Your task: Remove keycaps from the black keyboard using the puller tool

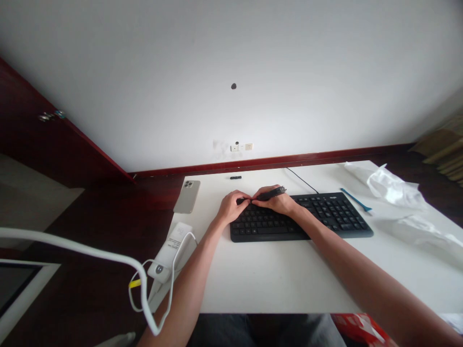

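Note:
My left hand [231, 206] and my right hand [275, 201] hover close together over the left half of a black computer keyboard [336, 212]. Between their fingers is a slim, dark elongated object [271, 194], too small to identify. My right hand grips its middle, and my left fingertips pinch its left end. Both palms sit just above the keys, and the object's lower side is hidden by my fingers. A thin black cable [303, 180] runs from the keyboard's back edge toward the table's far edge.
The white table [289, 274] holds a small black piece [235, 177], a silver smartphone [186, 196], a white charger [169, 253] with a white cable [141, 274], a blue strip-like tool [356, 200] and crumpled white plastic [394, 188].

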Available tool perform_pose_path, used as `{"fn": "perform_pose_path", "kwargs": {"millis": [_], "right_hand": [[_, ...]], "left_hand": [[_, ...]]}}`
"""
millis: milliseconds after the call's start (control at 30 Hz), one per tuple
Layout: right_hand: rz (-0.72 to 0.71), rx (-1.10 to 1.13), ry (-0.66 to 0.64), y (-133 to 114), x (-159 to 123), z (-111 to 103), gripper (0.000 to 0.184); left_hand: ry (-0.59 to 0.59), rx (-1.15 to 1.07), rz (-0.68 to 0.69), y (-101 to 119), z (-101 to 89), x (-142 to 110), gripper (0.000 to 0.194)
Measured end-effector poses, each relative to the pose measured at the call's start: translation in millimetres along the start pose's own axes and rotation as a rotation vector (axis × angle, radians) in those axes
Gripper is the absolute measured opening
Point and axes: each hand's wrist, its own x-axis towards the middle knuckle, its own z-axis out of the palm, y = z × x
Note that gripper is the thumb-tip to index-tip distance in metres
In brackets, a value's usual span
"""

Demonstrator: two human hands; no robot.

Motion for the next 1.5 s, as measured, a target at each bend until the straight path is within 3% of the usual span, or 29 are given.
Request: {"fn": "perform_pose_path", "kwargs": {"millis": [533, 1500], "right_hand": [[-0.054, 0.008, -0.055, -6, -4, -8, 0.02], [0.052, 0.093, -0.056, 1, 1, -2, 0.024]], "left_hand": [[-0.014, 0.012, -0.016, 1, -1.2, 1, 0.012], [0.007, -0.057, -0.005, 2, -0.4, 0, 0.011]]}}
